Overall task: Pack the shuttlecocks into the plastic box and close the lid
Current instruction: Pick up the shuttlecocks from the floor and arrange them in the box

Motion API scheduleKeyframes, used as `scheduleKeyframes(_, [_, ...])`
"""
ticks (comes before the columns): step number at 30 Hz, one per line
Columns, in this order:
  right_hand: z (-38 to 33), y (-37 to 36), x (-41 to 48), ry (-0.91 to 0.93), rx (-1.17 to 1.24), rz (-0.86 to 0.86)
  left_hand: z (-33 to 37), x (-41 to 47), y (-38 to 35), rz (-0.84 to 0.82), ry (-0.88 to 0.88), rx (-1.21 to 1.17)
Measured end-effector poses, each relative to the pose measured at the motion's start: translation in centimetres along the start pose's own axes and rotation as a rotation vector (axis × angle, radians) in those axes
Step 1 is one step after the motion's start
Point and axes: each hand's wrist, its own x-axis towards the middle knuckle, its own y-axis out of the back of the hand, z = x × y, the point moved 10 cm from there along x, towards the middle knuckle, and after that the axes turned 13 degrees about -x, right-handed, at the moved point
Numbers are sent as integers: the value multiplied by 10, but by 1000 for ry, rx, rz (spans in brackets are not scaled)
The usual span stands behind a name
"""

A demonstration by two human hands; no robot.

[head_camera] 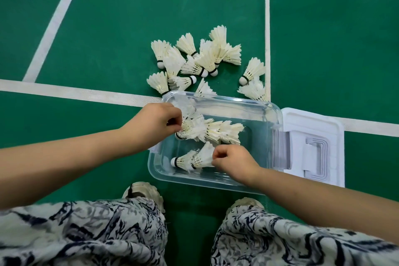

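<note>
Pinching with the left hand (158, 124) at the near end of a nested row of white feather shuttlecocks (224, 131), fingers and thumb curled round the leftmost one, just above its black-banded cork. Lying on its side across the middle of the clear rectangular plastic box (194, 179), feathers fanned to the right.

Gripping with the right hand (233, 161) the feather skirt of a second pair of white shuttlecocks (185, 160), fingertips bent tight on the feathers. Stacked one into the other, low in the box near its front wall, white cork pointing left.

Resting open on the green court floor (129, 28), straddling a white painted line (64, 90) at its far left corner. Just beside its right wall, lying flat: the white plastic lid (313, 123) with a clear handle at its centre, touching or almost touching the box's clear side latch; cannot tell which.

Beyond the far rim, still unpacked: a loose heap of white feather shuttlecocks (194, 60), tumbled over one another, corks mostly toward the box. Set a little apart to the right, close against another white line, two more shuttlecocks (252, 69).

At the bottom edge, knees in black-and-white patterned trousers (86, 233) and the toes of pale shoes (142, 190), planted either side of the box's front.
</note>
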Motion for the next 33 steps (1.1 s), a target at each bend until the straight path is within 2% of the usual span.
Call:
scheduleKeyframes(4, [9,-13,6,-62,110,-94,0,-2,-2,-17,-1,-17])
scheduleKeyframes(8, [12,-26,6,-55,-25,-192,4,-3,-6,-47,-18,-38])
scheduleKeyframes(15, [10,-25,3,-35,-251,-240,6,-3,-17,-126,-8,-35])
scheduleKeyframes(17, [9,-15,1,-33,-288,-164,9,-3,-20,-137,-14,-29])
scheduleKeyframes(19, [3,5,-3,-16,-264,-8,12,-2,-22,-150,-16,-18])
scheduleKeyframes(23, [-25,47,-23,147,-211,293,17,3,-30,-175,-4,-9])
scheduleKeyframes(27, [-42,51,-36,270,-292,341,32,8,-37,-191,-16,4])
scheduleKeyframes(33, [-38,60,-49,313,-317,412,52,12,-40,-146,-60,-25])
